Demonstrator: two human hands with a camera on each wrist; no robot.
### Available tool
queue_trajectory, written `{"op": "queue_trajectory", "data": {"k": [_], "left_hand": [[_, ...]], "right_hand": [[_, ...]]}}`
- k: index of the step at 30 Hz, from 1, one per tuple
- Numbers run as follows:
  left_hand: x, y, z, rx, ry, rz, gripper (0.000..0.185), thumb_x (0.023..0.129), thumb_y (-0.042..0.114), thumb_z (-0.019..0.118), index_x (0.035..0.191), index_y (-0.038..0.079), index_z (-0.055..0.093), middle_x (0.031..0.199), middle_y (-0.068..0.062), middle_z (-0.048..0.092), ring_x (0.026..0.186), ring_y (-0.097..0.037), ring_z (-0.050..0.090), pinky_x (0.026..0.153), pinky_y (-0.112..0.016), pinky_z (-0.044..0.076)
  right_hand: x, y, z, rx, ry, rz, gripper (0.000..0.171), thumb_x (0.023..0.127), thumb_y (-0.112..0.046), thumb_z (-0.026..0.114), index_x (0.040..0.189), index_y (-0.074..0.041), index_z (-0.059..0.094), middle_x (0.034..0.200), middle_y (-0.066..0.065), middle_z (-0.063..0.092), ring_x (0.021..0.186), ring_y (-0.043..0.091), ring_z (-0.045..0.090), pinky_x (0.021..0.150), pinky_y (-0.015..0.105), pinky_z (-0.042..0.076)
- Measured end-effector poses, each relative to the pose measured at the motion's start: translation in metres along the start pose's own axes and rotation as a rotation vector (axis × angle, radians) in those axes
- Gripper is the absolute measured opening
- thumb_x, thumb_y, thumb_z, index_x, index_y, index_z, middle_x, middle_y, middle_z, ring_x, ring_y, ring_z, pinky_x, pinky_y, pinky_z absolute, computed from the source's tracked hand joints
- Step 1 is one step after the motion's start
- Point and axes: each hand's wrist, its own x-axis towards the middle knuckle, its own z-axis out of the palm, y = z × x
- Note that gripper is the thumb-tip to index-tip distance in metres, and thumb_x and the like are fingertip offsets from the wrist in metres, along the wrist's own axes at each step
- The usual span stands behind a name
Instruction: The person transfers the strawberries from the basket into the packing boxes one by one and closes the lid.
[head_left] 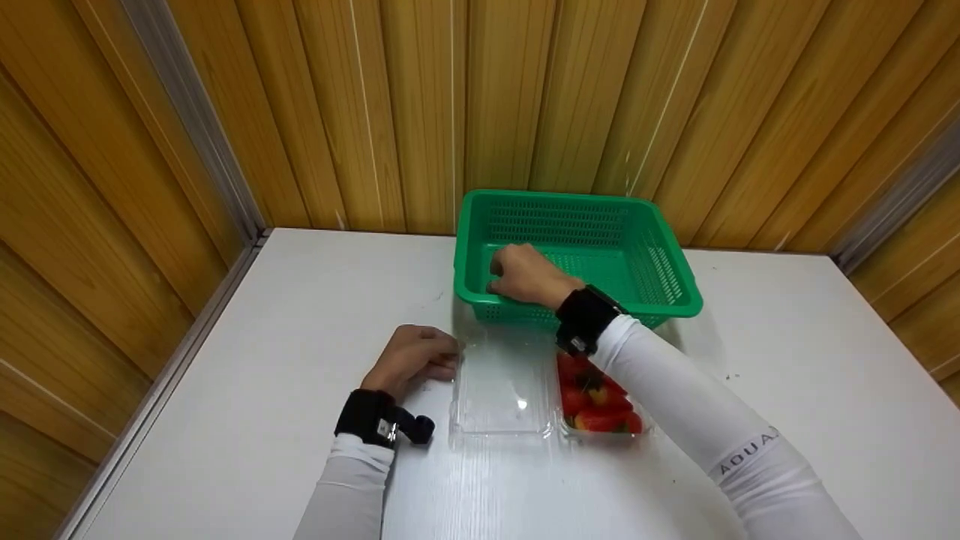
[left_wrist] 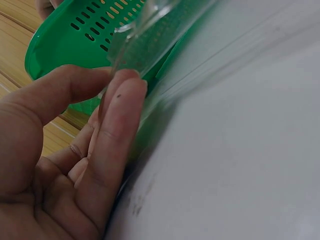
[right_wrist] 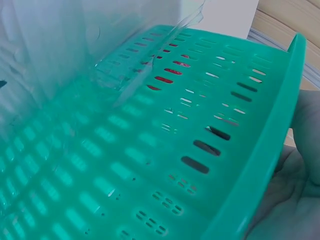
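Left fingers [left_wrist: 122, 107] are laid nearly straight against the edge of the clear plastic clamshell lid [head_left: 499, 382], thumb curled just beside it; the lid is pressed, not gripped. The left hand [head_left: 412, 360] rests on the white table [head_left: 225, 420]. The lid lies flat and open, hinged to the clear plastic tray of red strawberries [head_left: 600, 405] on its right.

The right hand [head_left: 529, 274] is curled over the near rim of the green perforated plastic basket [head_left: 660, 262], fingers inside, rim clasped. The basket stands at the back of the table, near the wooden panel wall [head_left: 480, 97], its near wall touching or just beside the far end of the clamshell; which cannot be told.

Judgement: if the basket is shifted, a steady hold on the rim is called for, and the lid is best kept pinned flat so the thin plastic is not dragged. The forearm passes over the berries; the sleeve should be kept clear of them.
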Motion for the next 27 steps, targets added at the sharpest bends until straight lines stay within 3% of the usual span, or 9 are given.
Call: {"op": "queue_trajectory", "data": {"k": [6, 11, 13, 16, 19, 23, 25, 27], "left_hand": [[0.001, 0.000, 0.000, 0.025, 0.013, 0.005, 0.016, 0.090, 0.004, 0.075, 0.100, -0.008, 0.075, 0.080, -0.013, 0.071, 0.066, -0.016, 0.069, 0.067, -0.030, 0.065], [0.000, 0.000, 0.000, 0.048, 0.014, 0.009, 0.016, 0.090, 0.006, 0.075, 0.100, -0.007, 0.076, 0.080, -0.013, 0.071, 0.065, -0.016, 0.070, 0.067, -0.030, 0.065], [-0.001, 0.000, 0.000, 0.056, 0.016, 0.009, 0.016, 0.090, 0.007, 0.076, 0.099, -0.006, 0.076, 0.080, -0.013, 0.071, 0.065, -0.016, 0.070, 0.067, -0.030, 0.065], [-0.002, 0.001, 0.000, 0.064, 0.015, 0.008, 0.016, 0.091, 0.007, 0.077, 0.099, -0.006, 0.077, 0.081, -0.013, 0.071, 0.065, -0.017, 0.070, 0.067, -0.030, 0.065], [-0.003, 0.001, 0.000, 0.070, 0.014, 0.009, 0.016, 0.091, 0.008, 0.077, 0.099, -0.006, 0.076, 0.081, -0.013, 0.072, 0.065, -0.017, 0.071, 0.068, -0.030, 0.065], [-0.003, 0.001, -0.002, 0.077, 0.013, 0.007, 0.015, 0.092, 0.009, 0.076, 0.098, -0.005, 0.076, 0.081, -0.013, 0.072, 0.065, -0.017, 0.072, 0.069, -0.030, 0.065], [-0.003, 0.001, -0.002, 0.074, 0.010, 0.005, 0.016, 0.091, 0.009, 0.077, 0.098, -0.005, 0.076, 0.082, -0.013, 0.072, 0.066, -0.017, 0.072, 0.069, -0.030, 0.065], [-0.003, 0.001, -0.002, 0.067, 0.008, 0.004, 0.016, 0.091, 0.008, 0.077, 0.098, -0.006, 0.077, 0.082, -0.013, 0.072, 0.066, -0.017, 0.071, 0.068, -0.030, 0.065]], "right_hand": [[0.002, 0.001, 0.001, -0.001, -0.002, -0.001, 0.027, 0.099, -0.013, 0.075, 0.118, 0.006, 0.075, 0.102, 0.012, 0.071, 0.085, 0.021, 0.057, 0.077, 0.036, 0.055], [0.007, 0.004, 0.004, 0.019, -0.029, 0.023, 0.014, 0.099, -0.014, 0.075, 0.095, -0.001, 0.074, 0.077, -0.001, 0.049, 0.069, 0.016, 0.042, 0.061, 0.029, 0.034], [0.009, 0.005, 0.005, 0.031, -0.044, 0.044, 0.018, 0.100, -0.015, 0.075, 0.086, -0.005, 0.068, 0.072, -0.003, 0.042, 0.066, 0.015, 0.038, 0.058, 0.029, 0.029], [0.011, 0.006, 0.006, 0.041, -0.060, 0.070, 0.018, 0.100, -0.016, 0.075, 0.087, -0.005, 0.071, 0.072, -0.002, 0.045, 0.065, 0.016, 0.041, 0.058, 0.030, 0.032], [0.011, 0.004, 0.006, 0.037, -0.073, 0.083, 0.019, 0.101, -0.016, 0.074, 0.107, 0.001, 0.079, 0.087, 0.004, 0.065, 0.075, 0.018, 0.053, 0.067, 0.031, 0.048], [0.013, 0.002, 0.006, 0.032, -0.086, 0.082, 0.023, 0.100, -0.016, 0.074, 0.114, 0.003, 0.078, 0.098, 0.008, 0.073, 0.081, 0.019, 0.059, 0.076, 0.035, 0.056], [0.015, 0.002, 0.007, 0.030, -0.098, 0.087, 0.016, 0.100, -0.016, 0.073, 0.098, -0.001, 0.079, 0.084, 0.002, 0.066, 0.072, 0.016, 0.053, 0.067, 0.030, 0.050], [0.017, 0.003, 0.007, 0.033, -0.110, 0.089, 0.020, 0.099, -0.016, 0.074, 0.081, -0.007, 0.072, 0.072, -0.003, 0.054, 0.064, 0.014, 0.046, 0.059, 0.027, 0.040]]}}
